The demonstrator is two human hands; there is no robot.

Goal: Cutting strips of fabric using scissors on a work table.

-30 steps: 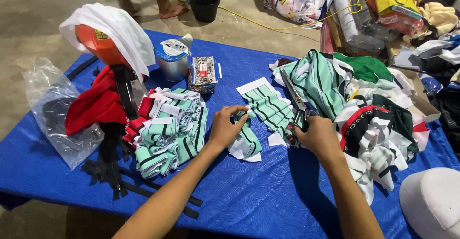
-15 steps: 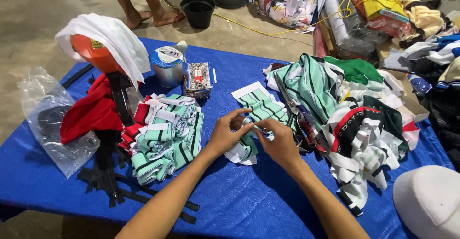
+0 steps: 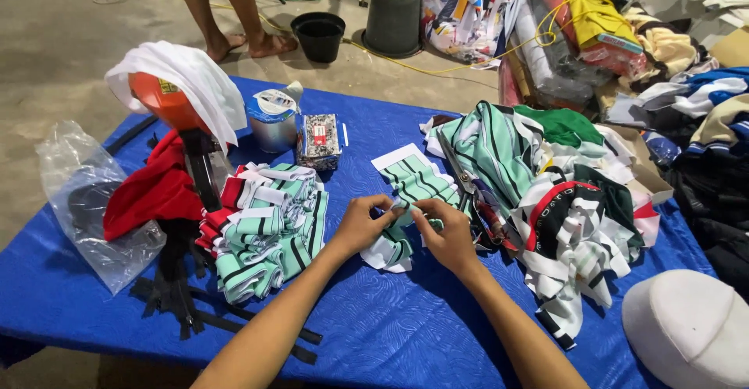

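Mint-green striped fabric piece (image 3: 396,237) is lying mid-table, both the left hand (image 3: 360,223) and right hand (image 3: 445,237) pinching it. Folded striped stack (image 3: 265,229) is sitting finished at left; a tangled fabric heap (image 3: 546,194) is waiting at right.

Bare concrete floor (image 3: 70,53), blue-covered table (image 3: 390,334), two black buckets (image 3: 318,36) beyond, yellow cable (image 3: 437,67) across floor, even light
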